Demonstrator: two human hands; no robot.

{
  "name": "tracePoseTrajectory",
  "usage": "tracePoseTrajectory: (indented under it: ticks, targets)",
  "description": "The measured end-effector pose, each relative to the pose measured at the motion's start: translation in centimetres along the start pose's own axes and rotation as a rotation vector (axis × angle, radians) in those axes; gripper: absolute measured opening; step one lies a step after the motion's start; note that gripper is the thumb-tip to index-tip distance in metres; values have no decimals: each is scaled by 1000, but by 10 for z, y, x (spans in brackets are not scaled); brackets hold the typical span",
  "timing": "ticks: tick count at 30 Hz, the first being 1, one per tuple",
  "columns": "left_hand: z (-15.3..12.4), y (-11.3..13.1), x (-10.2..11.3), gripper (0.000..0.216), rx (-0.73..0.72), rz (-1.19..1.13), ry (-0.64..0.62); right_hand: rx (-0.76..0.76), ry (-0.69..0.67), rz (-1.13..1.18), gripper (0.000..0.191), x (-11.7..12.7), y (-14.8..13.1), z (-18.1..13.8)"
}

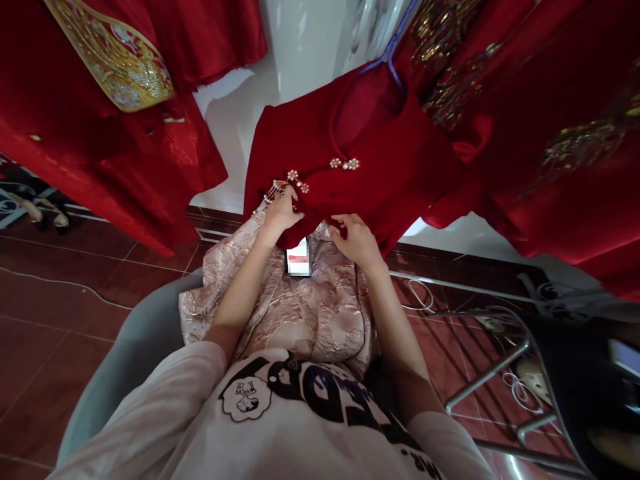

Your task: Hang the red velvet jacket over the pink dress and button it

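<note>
A red garment hangs in front of me from a blue-purple hanger. Its front carries a flower-shaped beaded fastening and a second beaded ornament with a tassel. My left hand rests on the lower left of the garment beside the tassel, thumb and fingers apart. Against the lower edge of the cloth lies my right hand, fingers bent and the thumb apart from them. Across my lap is shiny pink brocade fabric, on which a phone lies partly under the red cloth.
More red garments with gold embroidery hang at left and on the right. I sit in a grey chair. A metal-framed chair stands at right. Cables and shoes are on the tiled floor.
</note>
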State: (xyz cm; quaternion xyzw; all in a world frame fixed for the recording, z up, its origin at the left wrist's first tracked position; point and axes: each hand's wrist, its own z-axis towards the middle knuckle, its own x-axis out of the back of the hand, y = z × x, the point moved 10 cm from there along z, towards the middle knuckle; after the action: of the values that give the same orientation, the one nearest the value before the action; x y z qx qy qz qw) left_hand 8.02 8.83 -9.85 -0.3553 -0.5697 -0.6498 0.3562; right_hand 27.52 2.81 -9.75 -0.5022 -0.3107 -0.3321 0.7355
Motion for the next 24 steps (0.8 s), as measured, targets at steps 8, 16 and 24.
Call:
tracePoseTrajectory:
  ticks: [8, 16, 24]
  targets:
    - [3, -1, 1, 35, -71, 37, 2, -123, 14, -115, 30, -20, 2, 1]
    - [-2, -6, 15, 22, -43, 92, -71, -231, 172, -123, 10, -15, 8, -2]
    - [1, -9, 20, 17, -65, 104, -26, -277, 175, -85, 18, -18, 14, -3]
